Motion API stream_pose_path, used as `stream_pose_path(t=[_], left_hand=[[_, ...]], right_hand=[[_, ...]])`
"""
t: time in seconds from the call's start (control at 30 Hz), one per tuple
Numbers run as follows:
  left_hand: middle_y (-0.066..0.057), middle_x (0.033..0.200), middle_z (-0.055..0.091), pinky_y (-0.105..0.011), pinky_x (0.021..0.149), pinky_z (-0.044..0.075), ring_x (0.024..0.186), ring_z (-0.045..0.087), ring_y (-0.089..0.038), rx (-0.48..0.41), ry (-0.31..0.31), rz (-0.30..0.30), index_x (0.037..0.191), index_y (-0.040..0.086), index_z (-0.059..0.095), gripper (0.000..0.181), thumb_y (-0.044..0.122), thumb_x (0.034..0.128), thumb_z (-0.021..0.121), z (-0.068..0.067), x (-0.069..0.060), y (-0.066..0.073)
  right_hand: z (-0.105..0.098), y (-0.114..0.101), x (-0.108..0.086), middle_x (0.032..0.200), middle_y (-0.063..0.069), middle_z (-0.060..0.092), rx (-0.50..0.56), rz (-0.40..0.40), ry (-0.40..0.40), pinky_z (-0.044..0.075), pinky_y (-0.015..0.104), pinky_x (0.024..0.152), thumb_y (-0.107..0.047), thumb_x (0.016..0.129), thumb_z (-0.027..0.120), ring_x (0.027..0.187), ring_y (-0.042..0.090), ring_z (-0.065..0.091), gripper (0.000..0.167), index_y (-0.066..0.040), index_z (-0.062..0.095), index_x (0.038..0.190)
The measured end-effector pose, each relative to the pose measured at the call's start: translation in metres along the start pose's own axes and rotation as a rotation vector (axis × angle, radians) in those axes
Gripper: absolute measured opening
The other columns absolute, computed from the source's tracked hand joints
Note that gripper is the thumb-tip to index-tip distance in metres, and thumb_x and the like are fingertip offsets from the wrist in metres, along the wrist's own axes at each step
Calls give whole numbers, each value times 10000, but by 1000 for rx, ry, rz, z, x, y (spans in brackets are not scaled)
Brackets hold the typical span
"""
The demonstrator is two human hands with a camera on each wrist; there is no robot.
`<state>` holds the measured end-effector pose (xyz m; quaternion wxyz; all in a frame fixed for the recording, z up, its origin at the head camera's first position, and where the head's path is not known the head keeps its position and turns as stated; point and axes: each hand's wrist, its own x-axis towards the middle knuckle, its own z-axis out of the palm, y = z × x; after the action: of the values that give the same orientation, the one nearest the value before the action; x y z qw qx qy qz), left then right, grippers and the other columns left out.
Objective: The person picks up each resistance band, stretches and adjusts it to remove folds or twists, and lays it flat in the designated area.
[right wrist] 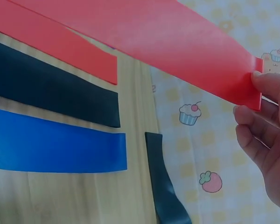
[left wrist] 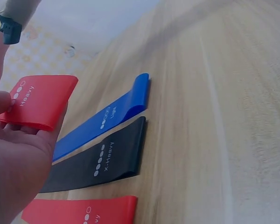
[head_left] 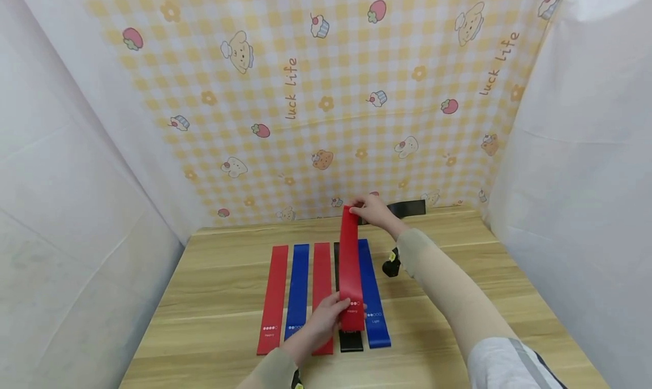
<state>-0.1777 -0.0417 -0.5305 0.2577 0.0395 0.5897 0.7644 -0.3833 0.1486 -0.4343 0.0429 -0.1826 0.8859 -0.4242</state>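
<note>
A red resistance band [head_left: 349, 259], marked "Heavy", is stretched out flat above the table between both hands. My left hand [head_left: 317, 323] pinches its near end, thumb on top beside the print and fingers beneath. The far end is held by my right hand [head_left: 376, 212], between thumb and fingertips, as the right wrist view shows at the band's folded edge. Under the raised band lies a black band [left wrist: 98, 161] marked "X-Heavy", partly hidden in the head view. To its right is a blue band [head_left: 376, 310] marked "Light"; to its left, another red band [head_left: 322, 270].
Farther left lie a blue band [head_left: 299, 281] and a red band [head_left: 273, 298], roughly parallel. Another black band [head_left: 410, 208] rests at the table's back edge, against the patterned cloth [head_left: 326, 128]. White sheets [head_left: 575, 151] enclose both sides of the wooden table [head_left: 214, 298].
</note>
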Motion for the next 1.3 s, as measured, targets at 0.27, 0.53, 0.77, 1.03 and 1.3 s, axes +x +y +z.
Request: stream_pose_path(t=[0.27,0.53,0.77,1.03,1.3], left_hand=[[-82,1086,652,-361,844,543,961,648,-204,122,90,-38,1271,-28,551,361,207,996,552,5,-3,-7],[-108,1019,666,-312,663,573,783,668,-184,115,65,-37,1229,-32,589,332,194,987,574,11,-4,-9],[-102,992,672,-277,598,562,703,661,-169,172,21,-37,1261,-15,582,348,179,972,599,10,-6,-9],[-97,952,667,-326,598,575,728,674,-200,251,16,3,1353,-19,505,461,153,946,637,12,-6,-12],[-119,882,661,-343,599,575,725,677,-229,198,44,80,1541,160,246,759,79,915,667,19,-5,-14]], right_hand=[[1,9,-2,932,97,661,1,16,-4,513,309,586,-169,970,597,780,366,629,163,-44,664,1050],[-1,23,-7,937,95,628,-35,13,8,480,321,522,-173,978,585,692,321,578,130,-59,643,1001],[-2,34,-13,878,111,657,20,37,-25,536,456,495,-157,1013,518,662,384,637,155,-43,611,1064],[-2,37,-21,879,146,659,144,109,6,563,417,527,-112,988,554,592,333,651,136,-8,604,1060],[-4,42,-22,954,191,685,307,191,56,569,499,670,-85,967,591,568,221,659,200,31,610,1129]])
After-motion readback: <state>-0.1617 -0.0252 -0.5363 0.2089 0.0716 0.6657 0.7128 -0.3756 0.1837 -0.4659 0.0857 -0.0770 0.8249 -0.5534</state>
